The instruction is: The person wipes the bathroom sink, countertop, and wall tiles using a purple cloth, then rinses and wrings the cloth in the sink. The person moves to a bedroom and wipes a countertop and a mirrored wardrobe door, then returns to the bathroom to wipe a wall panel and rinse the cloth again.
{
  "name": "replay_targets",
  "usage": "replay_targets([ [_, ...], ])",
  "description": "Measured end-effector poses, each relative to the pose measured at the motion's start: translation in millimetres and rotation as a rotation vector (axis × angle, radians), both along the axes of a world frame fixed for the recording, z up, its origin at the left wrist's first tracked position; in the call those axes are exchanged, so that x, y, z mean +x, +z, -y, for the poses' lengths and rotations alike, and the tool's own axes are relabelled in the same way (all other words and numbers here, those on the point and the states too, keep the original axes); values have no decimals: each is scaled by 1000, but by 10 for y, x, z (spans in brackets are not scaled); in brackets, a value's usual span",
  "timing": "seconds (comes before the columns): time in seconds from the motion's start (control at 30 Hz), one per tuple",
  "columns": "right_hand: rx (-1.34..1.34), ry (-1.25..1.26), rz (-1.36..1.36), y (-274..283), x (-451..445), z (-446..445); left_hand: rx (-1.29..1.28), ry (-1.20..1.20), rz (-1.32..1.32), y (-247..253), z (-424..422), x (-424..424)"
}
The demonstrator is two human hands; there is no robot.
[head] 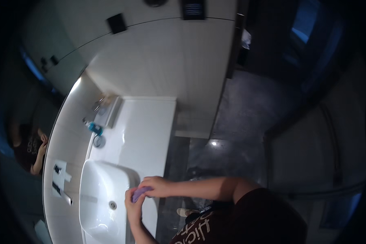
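Over the right rim of a white washbasin (pixel 94 195), my two bare hands meet around a small purple cloth or sponge (pixel 141 193). My left hand (pixel 134 206) grips it from the lower left, fingers curled over its edge. From the upper right, my right hand (pixel 156 186) pinches its other side. The purple thing looks folded or squeezed between them; its exact kind cannot be told. The basin's metal drain (pixel 113 205) lies to the left of my left hand. A chrome wall-mounted faucet (pixel 62 195) reaches from the wall towards the basin.
A white counter (pixel 143 131) extends beyond the basin. Near the wall stand a teal pump bottle (pixel 95 128), a clear glass (pixel 99 141) and a white tray (pixel 113 113) with small items. A mirror (pixel 24 106) reflects a person. Dark floor (pixel 231 158) and a wall edge lie to the right.
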State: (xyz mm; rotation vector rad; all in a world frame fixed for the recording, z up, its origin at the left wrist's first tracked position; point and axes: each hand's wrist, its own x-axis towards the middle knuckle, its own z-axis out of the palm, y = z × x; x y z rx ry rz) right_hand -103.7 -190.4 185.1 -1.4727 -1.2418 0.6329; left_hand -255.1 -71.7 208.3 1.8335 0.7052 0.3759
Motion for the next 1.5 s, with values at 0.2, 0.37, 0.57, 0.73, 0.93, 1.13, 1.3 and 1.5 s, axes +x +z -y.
replay_targets([
  [0.2, 31, -377, -498, -281, 1918, 2217, -451, -320, 147, -99, 1678, 2245],
  [0.37, 110, -771, -604, 324, 2929, 3839, -334, -645, 113, -529, 2715, 3826],
  [0.57, -422, -959, 58, 818, 3951, 4889, -143, -1036, 143, -55, 3999, 5159],
  [0.73, -123, -1048, 137, 787, 4799, 5135, -233, -974, 159, -43, 4795, 6337],
  [0.93, -229, -988, -55, 866, 5971, 5977, -438, -886, 191, -119, 5057, 8071],
  [1.13, -347, -1225, -267, 828, 6910, 6759, 60, -1133, 220, -6, 5750, 9412],
  [1.3, -268, -1273, -277, 788, 7746, 7470, 242, -1161, 360, -105, 6367, 10431],
  [1.5, -378, -1247, -69, 881, 8887, 8398, -253, -1342, 29, -124, 7049, 11811],
])
